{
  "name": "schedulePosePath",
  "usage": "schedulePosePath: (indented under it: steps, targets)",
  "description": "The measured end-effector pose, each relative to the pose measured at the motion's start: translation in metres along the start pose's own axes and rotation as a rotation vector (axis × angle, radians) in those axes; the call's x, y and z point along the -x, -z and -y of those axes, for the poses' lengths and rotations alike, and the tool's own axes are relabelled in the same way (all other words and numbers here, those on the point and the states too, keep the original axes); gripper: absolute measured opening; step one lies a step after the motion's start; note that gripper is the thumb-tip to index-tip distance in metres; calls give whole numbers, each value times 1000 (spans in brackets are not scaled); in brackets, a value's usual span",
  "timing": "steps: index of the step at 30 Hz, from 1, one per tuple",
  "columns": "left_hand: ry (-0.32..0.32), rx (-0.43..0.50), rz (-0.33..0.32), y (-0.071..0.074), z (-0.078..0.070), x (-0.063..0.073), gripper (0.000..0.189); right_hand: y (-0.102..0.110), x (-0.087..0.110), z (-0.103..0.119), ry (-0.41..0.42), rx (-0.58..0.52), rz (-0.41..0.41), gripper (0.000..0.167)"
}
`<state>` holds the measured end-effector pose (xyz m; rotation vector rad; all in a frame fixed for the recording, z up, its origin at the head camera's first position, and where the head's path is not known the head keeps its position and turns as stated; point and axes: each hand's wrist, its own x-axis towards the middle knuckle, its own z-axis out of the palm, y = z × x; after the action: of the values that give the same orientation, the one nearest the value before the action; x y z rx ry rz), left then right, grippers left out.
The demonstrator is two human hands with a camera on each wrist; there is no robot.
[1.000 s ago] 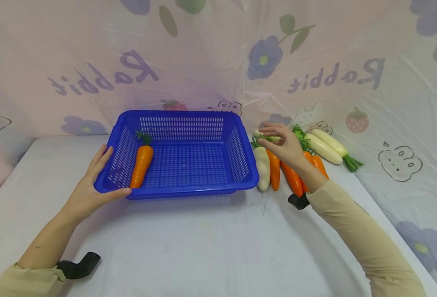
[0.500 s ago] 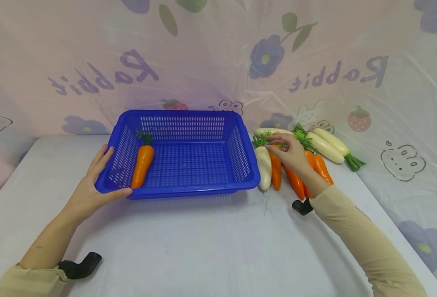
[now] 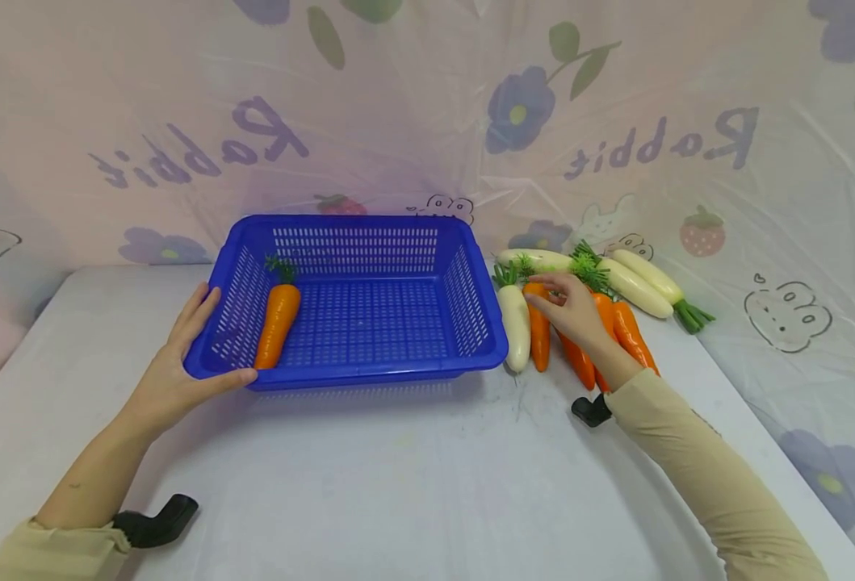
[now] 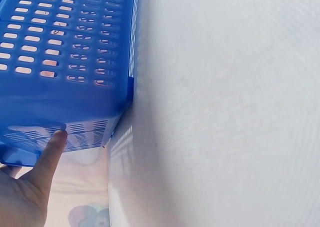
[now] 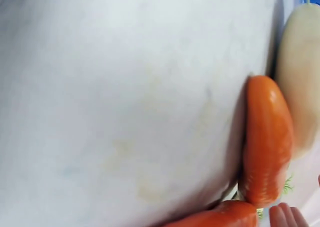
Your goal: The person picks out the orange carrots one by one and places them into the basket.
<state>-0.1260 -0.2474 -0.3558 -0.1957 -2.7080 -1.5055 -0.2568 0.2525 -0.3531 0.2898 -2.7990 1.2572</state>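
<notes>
At the left front corner of a blue plastic basket (image 3: pixel 369 371), my left hand (image 3: pixel 169 375) lies with its thumb along the front rim and its fingers against the left side. In the left wrist view a straight digit meets the basket wall (image 4: pixel 50 94). One orange carrot (image 3: pixel 278 323) with green leaves lies inside, on the left. My right hand (image 3: pixel 572 311) hovers over the vegetables on the right. Its fingers and thumb are parted about the top of a carrot (image 3: pixel 539 335); contact cannot be made out. In the right wrist view fingertips (image 5: pixel 287 216) show just below that carrot (image 5: pixel 267 137).
Between the basket and that carrot lies a white radish (image 3: pixel 516 331). More carrots (image 3: pixel 632 335) sit under and beside the right wrist. Several white radishes (image 3: pixel 638 286) lie behind, near the printed curtain (image 3: pixel 398 113). Everything stands on a white-covered table (image 3: pixel 383 484).
My right hand has come down and slightly right, from above the radish leaves to the carrot top. The left hand and the basket keep their places.
</notes>
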Motion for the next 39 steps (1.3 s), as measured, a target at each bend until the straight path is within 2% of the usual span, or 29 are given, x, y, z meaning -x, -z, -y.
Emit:
schedulePosePath:
  steps: [11,21,34,39]
  targets:
    - [0,-3,-4,0,0,1,104,-1,0,-5,-51,78,68,45]
    - [-7,4,-9,-2,-3,1,102,-2,-5,-10,-87,232,163,48]
    - [1,1,-13,-1,-1,0,104,2,-13,-16,-47,267,270,54]
    - [-2,4,-14,-2,-1,1,103,2,-12,-16,-79,260,257,53]
